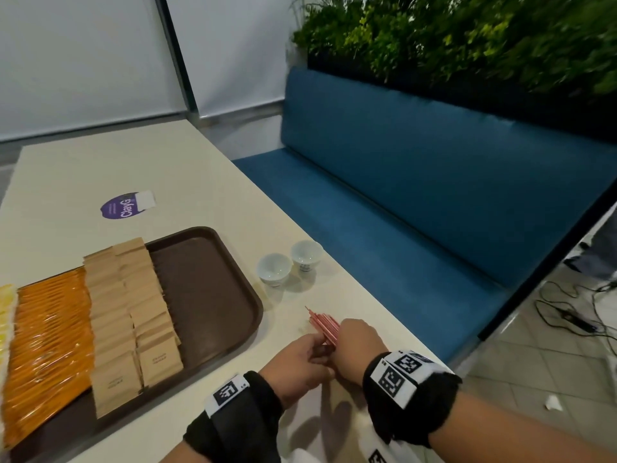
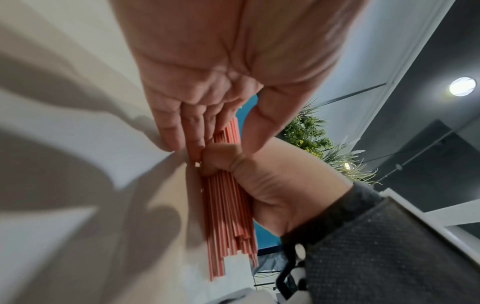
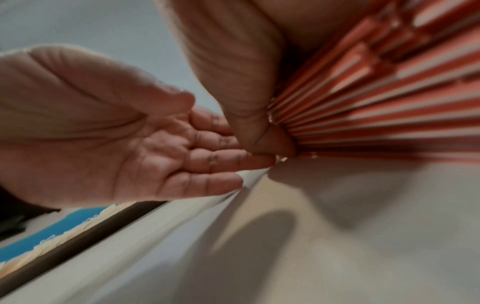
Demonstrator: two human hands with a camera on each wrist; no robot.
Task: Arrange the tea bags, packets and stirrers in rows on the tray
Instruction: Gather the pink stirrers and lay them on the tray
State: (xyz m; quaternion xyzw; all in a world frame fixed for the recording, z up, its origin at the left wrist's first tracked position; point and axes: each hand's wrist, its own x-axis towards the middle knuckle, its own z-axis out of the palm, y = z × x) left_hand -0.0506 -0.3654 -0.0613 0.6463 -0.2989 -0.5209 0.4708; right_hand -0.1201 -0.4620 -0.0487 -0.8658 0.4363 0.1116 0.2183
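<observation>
A bundle of red-and-white stirrers (image 1: 323,324) (image 2: 226,216) (image 3: 376,102) lies low over the cream table, right of the brown tray (image 1: 207,295). My right hand (image 1: 352,339) (image 2: 280,185) (image 3: 241,86) grips the bundle, thumb curled over it. My left hand (image 1: 309,355) (image 2: 205,98) (image 3: 124,144) is flat, its straight fingertips touching the stirrers beside the right thumb. On the tray lie rows of orange packets (image 1: 50,335) and two rows of brown tea bags (image 1: 130,312). Yellow packets (image 1: 6,305) show at the tray's far left edge.
Two small white cups (image 1: 273,269) (image 1: 306,255) stand beyond the stirrers near the table's right edge. A purple sticker (image 1: 122,207) is on the table behind the tray. A blue bench (image 1: 400,212) runs along the right. The tray's right half shows bare brown surface.
</observation>
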